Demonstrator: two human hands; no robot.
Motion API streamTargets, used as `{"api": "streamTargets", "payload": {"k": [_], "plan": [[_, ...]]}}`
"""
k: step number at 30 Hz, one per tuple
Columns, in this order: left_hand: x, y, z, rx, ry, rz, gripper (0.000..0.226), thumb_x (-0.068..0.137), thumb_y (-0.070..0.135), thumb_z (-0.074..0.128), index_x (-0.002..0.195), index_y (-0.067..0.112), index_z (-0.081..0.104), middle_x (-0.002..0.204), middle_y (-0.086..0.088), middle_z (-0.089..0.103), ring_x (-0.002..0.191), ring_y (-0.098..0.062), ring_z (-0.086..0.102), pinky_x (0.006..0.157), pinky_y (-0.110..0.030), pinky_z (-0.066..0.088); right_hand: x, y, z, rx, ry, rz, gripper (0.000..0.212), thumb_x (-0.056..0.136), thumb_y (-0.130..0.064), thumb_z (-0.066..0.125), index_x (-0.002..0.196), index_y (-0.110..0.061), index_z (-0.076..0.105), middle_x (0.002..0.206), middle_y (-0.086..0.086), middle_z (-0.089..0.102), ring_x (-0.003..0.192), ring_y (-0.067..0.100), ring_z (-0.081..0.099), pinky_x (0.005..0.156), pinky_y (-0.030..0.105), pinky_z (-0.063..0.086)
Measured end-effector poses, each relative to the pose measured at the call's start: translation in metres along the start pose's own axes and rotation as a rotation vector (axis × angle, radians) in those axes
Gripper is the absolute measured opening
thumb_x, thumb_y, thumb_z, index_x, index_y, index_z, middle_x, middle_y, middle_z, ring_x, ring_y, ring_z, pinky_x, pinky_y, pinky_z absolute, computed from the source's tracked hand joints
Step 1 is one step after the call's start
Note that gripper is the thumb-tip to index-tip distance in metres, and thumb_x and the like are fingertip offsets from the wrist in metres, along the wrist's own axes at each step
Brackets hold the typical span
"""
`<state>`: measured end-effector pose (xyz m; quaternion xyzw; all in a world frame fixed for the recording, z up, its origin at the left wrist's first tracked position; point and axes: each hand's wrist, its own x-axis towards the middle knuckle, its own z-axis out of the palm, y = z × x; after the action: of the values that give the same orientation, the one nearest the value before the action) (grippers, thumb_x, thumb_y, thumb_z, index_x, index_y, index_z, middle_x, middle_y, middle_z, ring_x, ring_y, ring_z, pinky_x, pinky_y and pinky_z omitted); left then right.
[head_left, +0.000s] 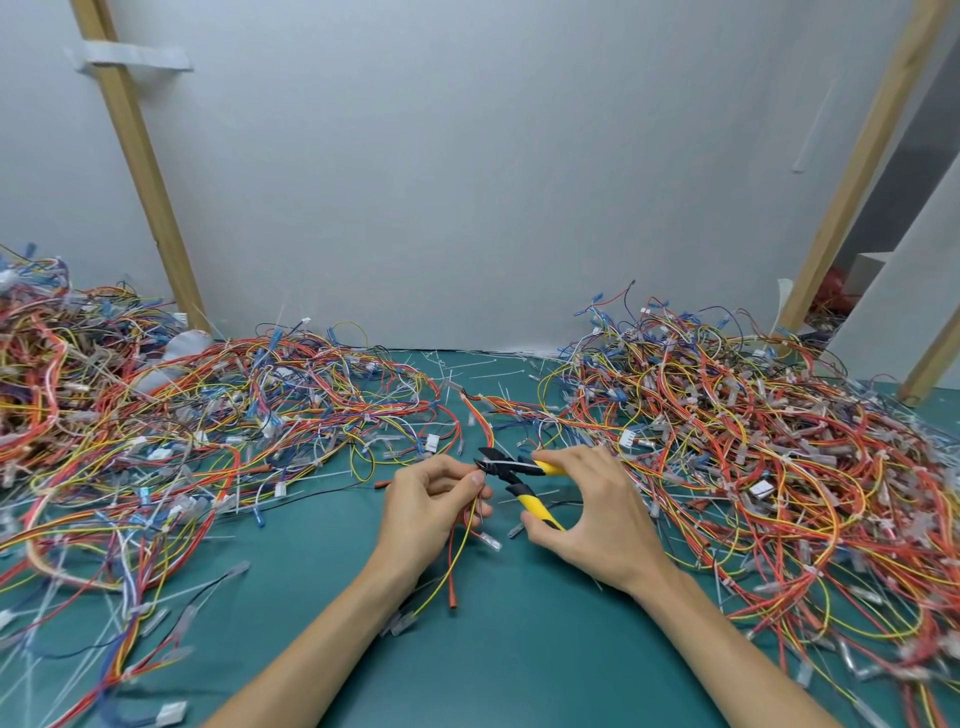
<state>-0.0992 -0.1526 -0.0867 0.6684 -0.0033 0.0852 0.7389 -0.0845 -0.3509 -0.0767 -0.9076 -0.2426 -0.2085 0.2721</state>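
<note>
My left hand (428, 501) pinches a small wire bundle (460, 551) of red, orange and yellow strands between thumb and fingers; its loose ends trail down onto the green mat (498, 639). My right hand (587, 506) grips yellow-handled cutters (519, 475), one handle under the fingers, the other against the thumb. The black jaws point left and sit right at my left fingertips, by the held wires. Whether the jaws touch a wire cannot be made out.
A large wire pile (171, 415) covers the left of the mat and another wire pile (769, 457) covers the right. Loose white cable ties (467, 374) lie at the back. Wooden posts (140, 166) lean against the grey wall.
</note>
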Motion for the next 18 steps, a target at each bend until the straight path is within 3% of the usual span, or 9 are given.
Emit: {"api": "streamTargets", "payload": {"k": [18], "plan": [[0.0022,-0.0037,-0.0013,0.005,0.022,-0.002,0.008,0.089,-0.001,0.064,0.085,-0.006,0.064,0.069,-0.014,0.071,0.056,-0.018,0.066,0.052,-0.025,0.054,0.0001,0.0012,0.0013,-0.038,-0.034,-0.019,0.051,0.079,-0.046,0.071,0.126,-0.027,0.065,0.107,-0.017,0.062,0.099,0.008,0.052,0.086,0.028,0.045]]}}
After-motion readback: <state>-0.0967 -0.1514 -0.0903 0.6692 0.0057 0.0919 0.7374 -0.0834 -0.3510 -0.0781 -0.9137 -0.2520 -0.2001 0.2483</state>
